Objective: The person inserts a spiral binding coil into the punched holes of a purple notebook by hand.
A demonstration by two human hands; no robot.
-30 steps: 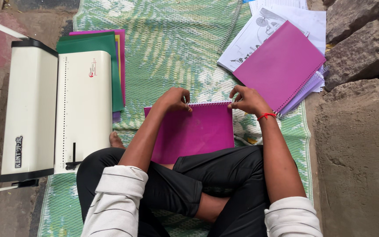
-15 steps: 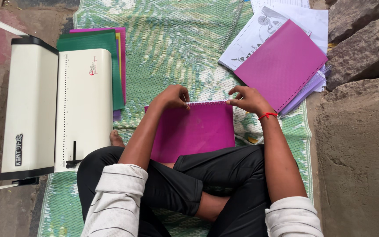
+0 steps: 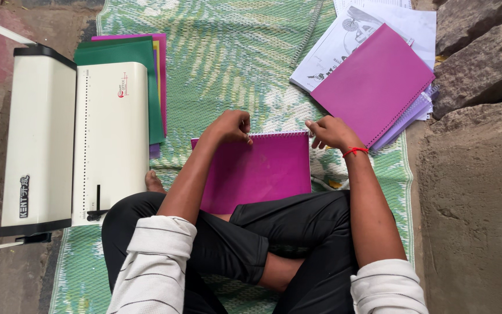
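Note:
A magenta spiral-bound notebook [image 3: 262,171] rests on my crossed legs and on the green woven mat [image 3: 228,64]. Its wire spiral runs along the far edge. My left hand [image 3: 230,126] pinches that spiral near the left end of the edge. My right hand [image 3: 329,131], with a red thread at the wrist, grips the spiral at the notebook's right corner.
A white binding machine [image 3: 74,136] stands at the left, lying over green and pink cover sheets [image 3: 140,52]. A second magenta bound book [image 3: 373,81] lies on printed white papers [image 3: 344,40] at the upper right. Rough stones [image 3: 477,40] border the right side.
My left hand has shifted slightly right along the spiral edge; the right hand stays at the corner. The notebook lies where it was.

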